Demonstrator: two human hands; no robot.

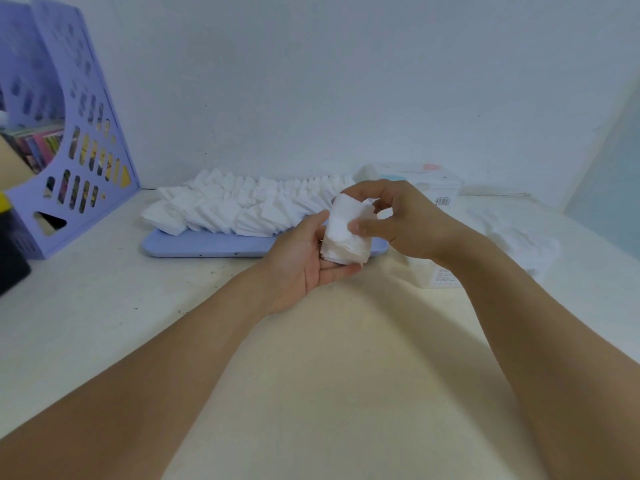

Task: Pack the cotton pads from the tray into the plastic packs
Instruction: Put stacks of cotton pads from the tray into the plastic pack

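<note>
A white worktop runs up to a pale wall. Far to the left of the hands stands a purple file rack with holes in its side, and colourful books show through it. A dark thing with a bit of yellow on top sits at the left edge; it is too cut off to name. Just behind the hands lies a flat purple tray. A long heap of white square cotton pads lies on the tray, and the pads lean on each other in a messy row. Behind the right hand stands a white box with a barcode label. To the right of the right hand lies a clear plastic pack on the worktop, partly hidden by the right wrist.

A small stack of cotton pads is up off the worktop, in front of the right end of the tray, between both hands. The left hand is under and beside the stack, palm up, fingers nearly straight, and the stack rests on its fingers. The right hand comes from the other side. Its grip is clenched on the stack: the thumb presses the front pad and the curled fingers hook over the top edge.
</note>
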